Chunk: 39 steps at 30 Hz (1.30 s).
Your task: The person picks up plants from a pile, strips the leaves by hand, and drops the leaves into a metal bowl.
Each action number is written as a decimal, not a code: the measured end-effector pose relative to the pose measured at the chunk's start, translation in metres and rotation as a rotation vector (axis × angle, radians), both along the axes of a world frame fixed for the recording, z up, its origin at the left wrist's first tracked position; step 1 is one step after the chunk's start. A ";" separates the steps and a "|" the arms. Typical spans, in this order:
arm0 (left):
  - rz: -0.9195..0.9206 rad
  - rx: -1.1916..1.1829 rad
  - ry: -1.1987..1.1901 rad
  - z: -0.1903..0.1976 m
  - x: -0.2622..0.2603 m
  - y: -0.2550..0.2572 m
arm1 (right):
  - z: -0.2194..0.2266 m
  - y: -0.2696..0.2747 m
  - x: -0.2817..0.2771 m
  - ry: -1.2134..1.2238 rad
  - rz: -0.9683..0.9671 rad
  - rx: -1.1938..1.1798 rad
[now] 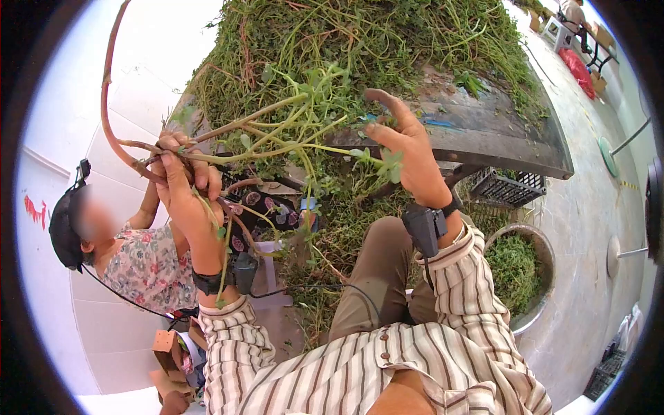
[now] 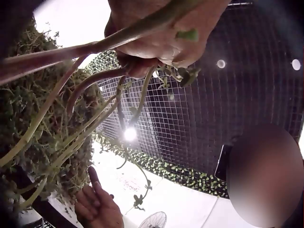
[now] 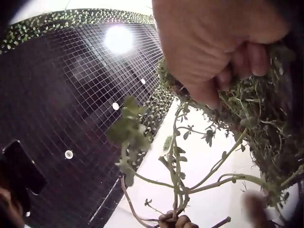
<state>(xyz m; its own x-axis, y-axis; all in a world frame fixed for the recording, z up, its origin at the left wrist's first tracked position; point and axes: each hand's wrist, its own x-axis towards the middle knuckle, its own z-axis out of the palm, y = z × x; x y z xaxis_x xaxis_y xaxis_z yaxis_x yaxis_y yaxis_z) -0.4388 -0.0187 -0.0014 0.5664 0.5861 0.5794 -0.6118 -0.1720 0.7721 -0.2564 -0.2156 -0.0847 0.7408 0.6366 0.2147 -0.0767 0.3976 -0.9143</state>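
Note:
Thick reddish and green plant stems [image 1: 242,153] are gripped at their base by my left hand [image 1: 190,200], leafy ends spreading to the right. My right hand [image 1: 413,160] is raised just beyond those leafy tips, index finger and thumb extended and apart, holding nothing. In the left wrist view my left hand [image 2: 166,35] closes round the stems [image 2: 99,45], with my right hand [image 2: 100,208] lower down. The right wrist view has my right hand [image 3: 218,42] above the branching stems [image 3: 180,183], and my left fingers [image 3: 176,221] at their base.
A large heap of greens [image 1: 332,34] covers the dark table [image 1: 498,142]. Under it is a black crate [image 1: 508,188]; a round tub of greens [image 1: 546,277] stands at right. Another person [image 1: 138,256] in a floral top is at left, near cardboard boxes [image 1: 168,349]. More greens lie below the table.

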 end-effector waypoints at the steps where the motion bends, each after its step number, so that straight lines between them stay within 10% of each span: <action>1: -0.013 0.012 0.009 -0.001 0.000 0.001 | 0.001 0.001 -0.002 0.000 0.001 0.001; 14: -0.195 -0.072 0.057 -0.004 0.007 -0.012 | -0.003 0.007 0.000 0.193 0.143 0.074; 19: -0.010 -0.040 0.026 0.000 0.009 -0.011 | -0.006 0.003 0.004 0.274 0.156 0.166; 26: -0.004 -0.003 0.020 -0.001 0.009 -0.002 | -0.011 0.006 0.008 0.134 -0.063 0.118; 29: 0.108 -0.027 -0.002 0.001 0.008 0.000 | -0.013 -0.004 0.021 -0.345 -0.344 -0.137; 32: 0.105 -0.002 -0.012 0.004 0.002 0.005 | -0.012 -0.013 0.027 0.073 -0.288 -0.017; 39: 0.047 0.014 0.032 -0.003 0.007 -0.007 | 0.008 -0.016 0.008 0.085 -0.254 0.120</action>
